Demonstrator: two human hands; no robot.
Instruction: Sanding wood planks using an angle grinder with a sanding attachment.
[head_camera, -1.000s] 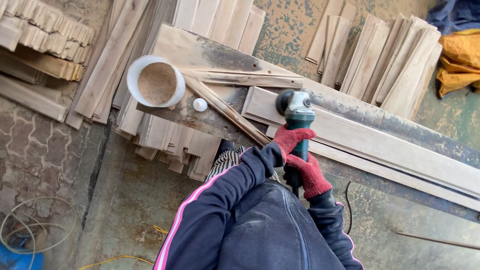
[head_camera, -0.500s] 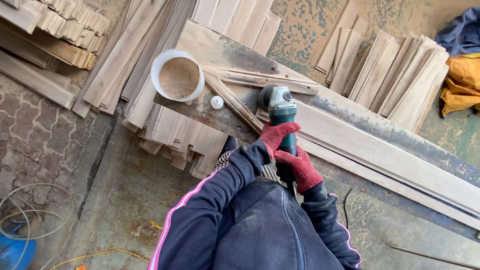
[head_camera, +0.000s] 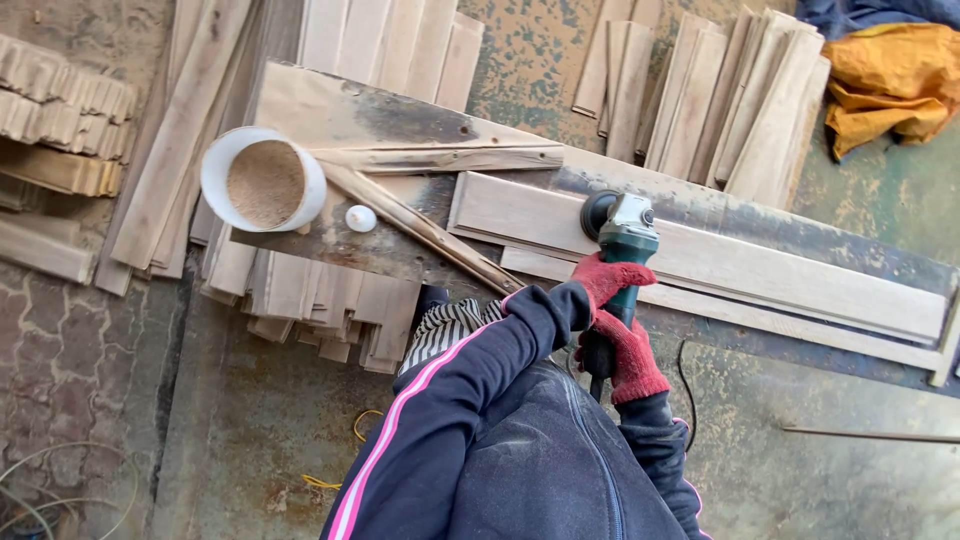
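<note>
Both my hands wear red gloves and grip a green angle grinder (head_camera: 624, 232). My left hand (head_camera: 607, 280) wraps its body just behind the head. My right hand (head_camera: 632, 358) holds the rear handle, close to my dark jacket. The grinder's head rests on a long pale wooden plank (head_camera: 790, 272) that lies on a dusty board bench (head_camera: 400, 115). A second plank lies along its near edge.
A white bucket of sawdust (head_camera: 263, 182) and a small white cap (head_camera: 360, 218) stand on the bench's left end, beside a thin diagonal strip (head_camera: 420, 228). Stacks of slats (head_camera: 700, 95) lie behind and under the bench. An orange cloth (head_camera: 890, 85) is at top right.
The grinder, still in both hands, has slid a little to the right along the plank. The view has shifted with my head.
</note>
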